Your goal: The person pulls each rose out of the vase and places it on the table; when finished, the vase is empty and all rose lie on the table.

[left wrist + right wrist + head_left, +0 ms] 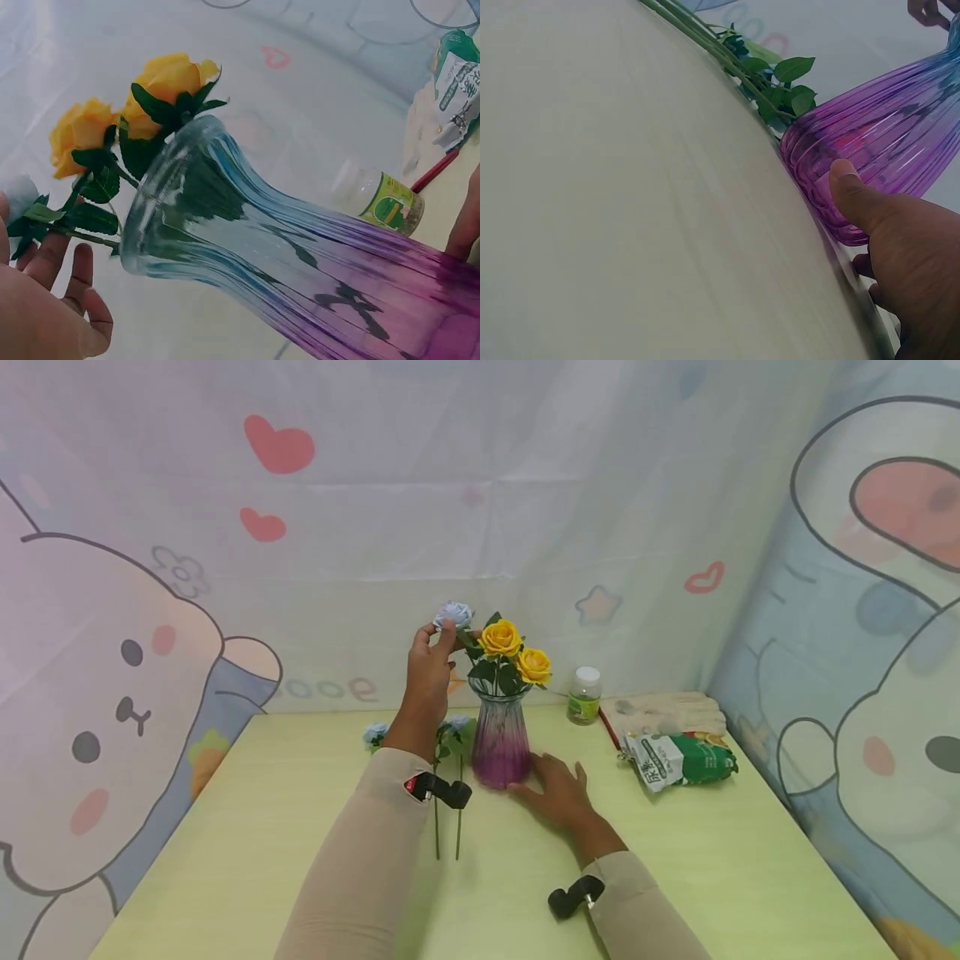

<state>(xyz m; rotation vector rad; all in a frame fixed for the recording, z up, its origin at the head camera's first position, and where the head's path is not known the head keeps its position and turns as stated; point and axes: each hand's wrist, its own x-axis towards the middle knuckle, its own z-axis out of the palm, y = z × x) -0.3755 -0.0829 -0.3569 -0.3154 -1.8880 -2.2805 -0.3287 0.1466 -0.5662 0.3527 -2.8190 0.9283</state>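
Fingers of the left hand (pixel 429 670) hold a pale-blue, fabric-looking rose (pixel 454 612) near the rim of a ribbed, blue-to-purple translucent vase (pixel 500 745); the right hand (pixel 558 792), loosely extended, touches the vase's base. Petals probably crush easily (pinch the stem); smooth walls look slippery, perhaps fragile.

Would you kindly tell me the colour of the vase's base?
The vase's base is purple, best seen in the right wrist view.

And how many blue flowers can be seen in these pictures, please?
3: one blue flower held in the left hand, one on the table left of the left arm, and one between that arm and the vase. The arm may hide more.
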